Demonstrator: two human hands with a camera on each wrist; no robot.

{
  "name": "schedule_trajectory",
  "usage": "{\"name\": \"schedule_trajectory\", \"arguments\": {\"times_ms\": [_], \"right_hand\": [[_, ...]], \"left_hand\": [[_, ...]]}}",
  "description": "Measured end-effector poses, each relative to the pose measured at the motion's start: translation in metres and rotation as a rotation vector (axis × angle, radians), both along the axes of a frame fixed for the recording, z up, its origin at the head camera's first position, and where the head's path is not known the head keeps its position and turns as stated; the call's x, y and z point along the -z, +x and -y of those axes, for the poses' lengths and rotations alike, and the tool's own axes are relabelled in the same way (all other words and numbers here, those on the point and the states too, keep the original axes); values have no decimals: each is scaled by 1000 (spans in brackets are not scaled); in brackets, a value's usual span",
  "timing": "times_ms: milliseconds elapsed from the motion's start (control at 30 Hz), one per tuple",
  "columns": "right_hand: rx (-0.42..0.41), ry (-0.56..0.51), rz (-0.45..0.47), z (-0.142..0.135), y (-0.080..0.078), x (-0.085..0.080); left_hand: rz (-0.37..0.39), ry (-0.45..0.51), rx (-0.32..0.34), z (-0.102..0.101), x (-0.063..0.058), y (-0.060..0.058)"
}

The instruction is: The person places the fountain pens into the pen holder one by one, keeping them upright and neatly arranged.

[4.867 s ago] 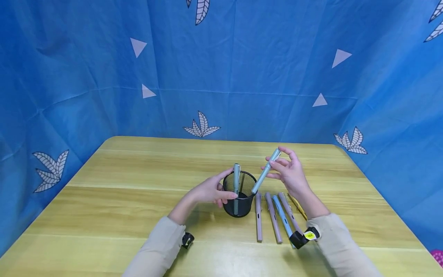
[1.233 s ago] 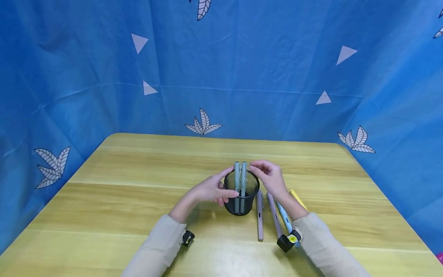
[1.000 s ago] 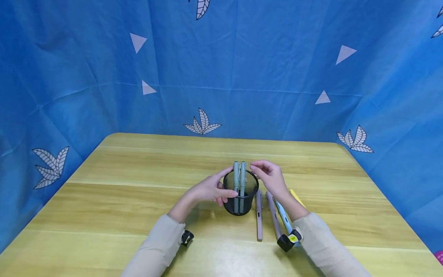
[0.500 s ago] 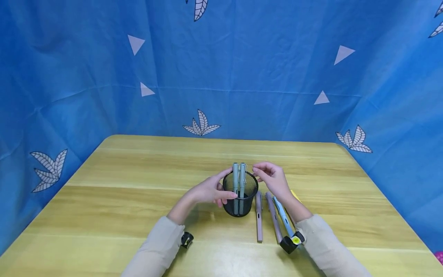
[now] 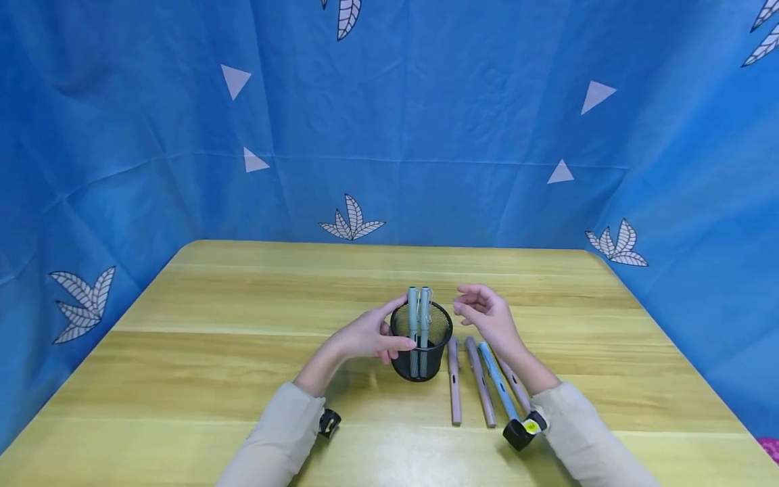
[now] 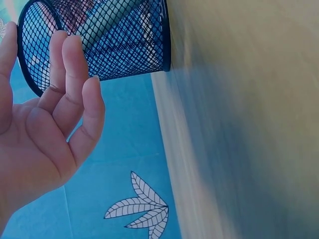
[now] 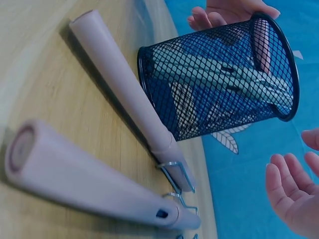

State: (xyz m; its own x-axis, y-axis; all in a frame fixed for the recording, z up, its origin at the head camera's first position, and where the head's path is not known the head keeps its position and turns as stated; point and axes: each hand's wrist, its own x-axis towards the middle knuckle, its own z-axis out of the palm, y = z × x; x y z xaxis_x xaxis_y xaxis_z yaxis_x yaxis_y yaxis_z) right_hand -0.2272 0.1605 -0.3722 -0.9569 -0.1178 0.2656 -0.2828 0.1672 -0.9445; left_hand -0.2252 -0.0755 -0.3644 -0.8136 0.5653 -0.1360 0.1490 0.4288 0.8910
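Observation:
A black mesh pen holder (image 5: 435, 357) stands upright on the table, also seen from the side in the left wrist view. My left hand (image 5: 365, 336) grips its rim, thumb at the front and index finger at the back. Two grey-green pens, the left one (image 5: 413, 308) and the right one (image 5: 425, 309), stand side by side inside it with clips to the right. My right hand (image 5: 491, 318) hovers just right of the rim, fingers loosely bent and holding nothing. In the right wrist view, the holder (image 7: 209, 89) is apart from the right-hand fingers (image 7: 286, 181).
Right of the holder lie capped pens in a row: a mauve pen (image 5: 454, 389), another mauve pen (image 5: 482, 387), a light blue pen (image 5: 500, 385) and a third mauve pen (image 5: 516, 387) partly under the right forearm. A blue patterned cloth (image 5: 402, 122) hangs behind the wooden table (image 5: 243, 304).
My right hand put the second grey-green pen into the holder, let go, and has drawn back a little to the right. My left hand keeps its hold. The yellow pen is now hidden.

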Motion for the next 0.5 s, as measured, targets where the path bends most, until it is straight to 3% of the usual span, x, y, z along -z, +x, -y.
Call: {"name": "schedule_trajectory", "arguments": {"times_ms": [500], "right_hand": [[20,67,30,-25,11,5]], "left_hand": [[7,25,-3,1,-1,2]]}}
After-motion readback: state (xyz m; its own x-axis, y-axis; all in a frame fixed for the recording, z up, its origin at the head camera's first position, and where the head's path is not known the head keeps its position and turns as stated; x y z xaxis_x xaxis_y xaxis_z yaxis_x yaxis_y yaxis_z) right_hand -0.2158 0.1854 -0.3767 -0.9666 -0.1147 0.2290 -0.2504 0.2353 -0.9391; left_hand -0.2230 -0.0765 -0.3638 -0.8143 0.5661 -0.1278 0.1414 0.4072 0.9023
